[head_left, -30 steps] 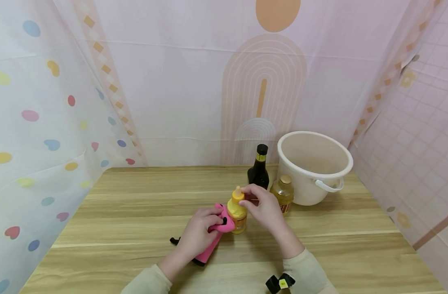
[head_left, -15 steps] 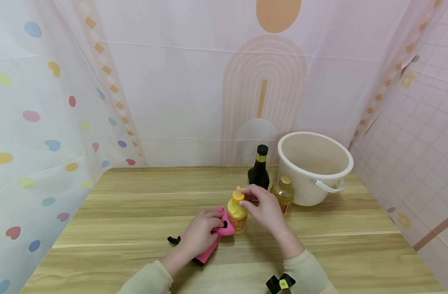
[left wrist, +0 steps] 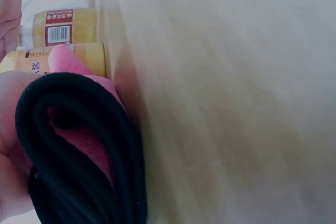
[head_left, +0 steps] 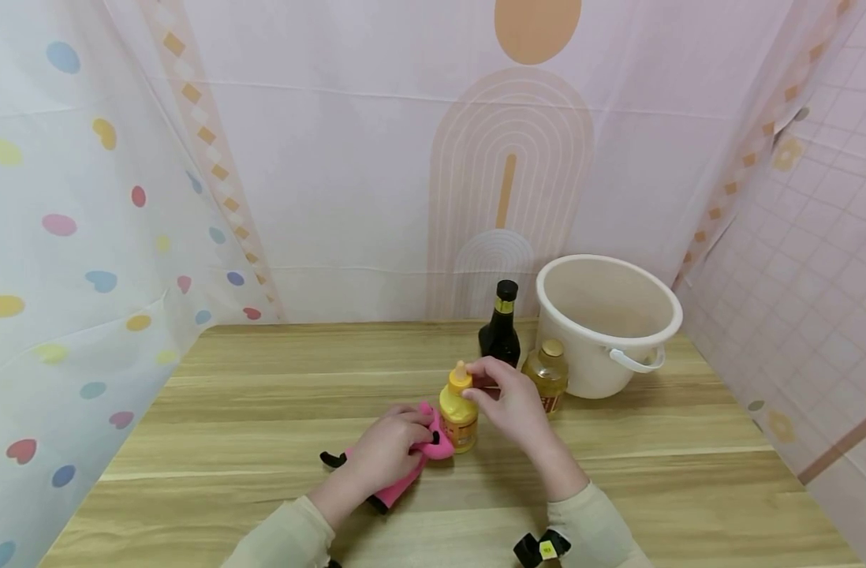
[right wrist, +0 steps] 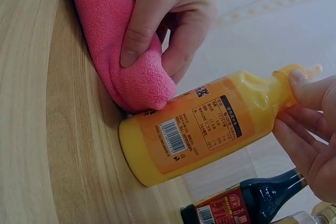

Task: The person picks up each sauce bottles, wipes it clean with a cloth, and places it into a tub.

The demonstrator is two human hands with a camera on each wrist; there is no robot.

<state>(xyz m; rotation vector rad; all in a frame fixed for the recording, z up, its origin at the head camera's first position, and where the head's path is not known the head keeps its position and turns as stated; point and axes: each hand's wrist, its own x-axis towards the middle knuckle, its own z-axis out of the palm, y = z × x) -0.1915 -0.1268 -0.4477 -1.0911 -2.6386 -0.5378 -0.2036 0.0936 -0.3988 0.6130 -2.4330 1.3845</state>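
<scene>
A small yellow squeeze bottle [head_left: 459, 414] [right wrist: 205, 129] with an orange label stands on the wooden table [head_left: 263, 410]. My right hand [head_left: 507, 398] [right wrist: 310, 124] pinches its yellow cap from the right. My left hand [head_left: 390, 446] [right wrist: 163, 19] grips a pink cloth with black trim [head_left: 412, 465] [right wrist: 118, 56] [left wrist: 79, 145] and presses it against the bottle's lower left side. The cloth's far end trails on the table toward me.
A dark sauce bottle [head_left: 500, 327] [right wrist: 247, 203] and an amber oil bottle [head_left: 546, 375] stand just behind the yellow one. A white bucket [head_left: 606, 323] with a handle sits at the back right. Patterned curtains wall in the table on three sides.
My left hand has slid the pink cloth down the bottle's side, from near its shoulder to its base. The right hand and bottle have stayed put.
</scene>
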